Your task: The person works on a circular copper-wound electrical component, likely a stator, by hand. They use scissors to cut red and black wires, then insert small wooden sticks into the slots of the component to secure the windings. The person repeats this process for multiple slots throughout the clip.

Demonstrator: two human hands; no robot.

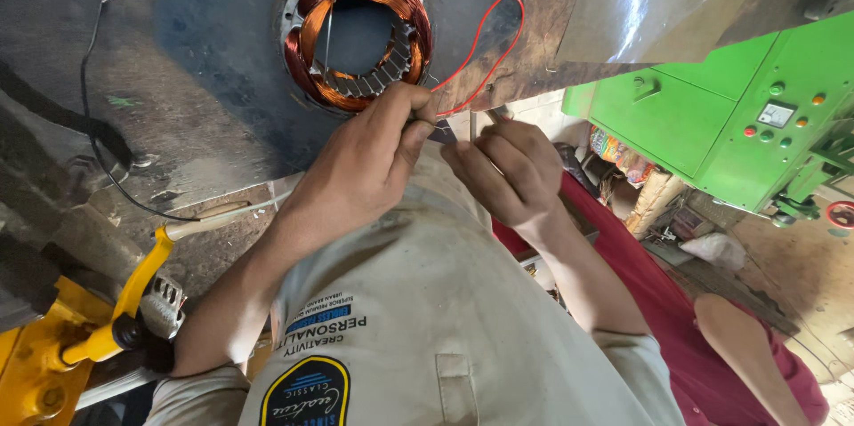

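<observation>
Dark, stained metal forms the bench (205,79) across the upper part of the view, and on it lies a round motor stator (356,39) with copper windings around its grey slotted core. From the stator a thin red wire (487,44) loops out to the right and comes back down to the hands. Left hand (360,172) rests at the bench edge just below the stator, its fingers (411,115) curled tight around the end of that red wire. Right hand (507,172) sits just beside it — thumb and forefinger pinched together on something small; what it is I cannot tell. A black cable (93,88) trails over the bench at left, near a yellow clamp-like tool (124,301). At right stands a green control cabinet (738,115) with coloured buttons and a small square gauge, and beneath it a stack of colourful packets (614,150).
</observation>
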